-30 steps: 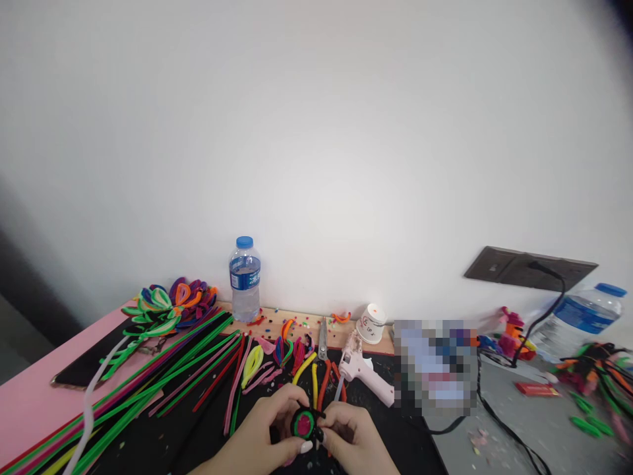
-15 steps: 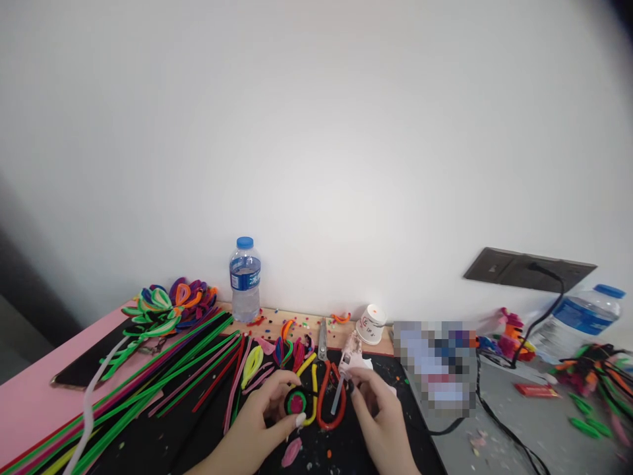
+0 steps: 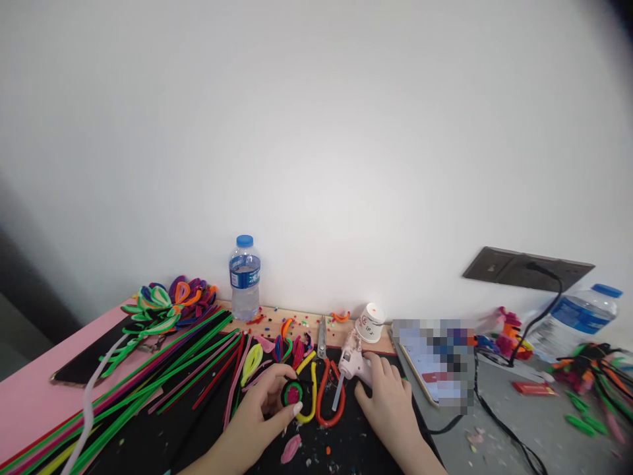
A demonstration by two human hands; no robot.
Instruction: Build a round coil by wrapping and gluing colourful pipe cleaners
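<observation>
While my left hand (image 3: 262,410) pinches the coil (image 3: 293,394) between thumb and fingers, left of the scissors (image 3: 322,342), my right hand (image 3: 388,399) rests over the handle of the glue gun (image 3: 353,358); I cannot tell whether its fingers close around it. The scissors lie between my hands, and a pink loop (image 3: 291,448) lies on the black mat (image 3: 353,452), nearer me than the coil

Left hand (image 3: 271,401) and right hand (image 3: 386,390): both bare, 2 forearms (image 3: 213,454) uncovered.
Left thumbnail (image 3: 297,408) presents 1 whitish finish, rounded outline; right-hand nail finish too small to determine. Forearms bare to the lower edge of view.
</observation>
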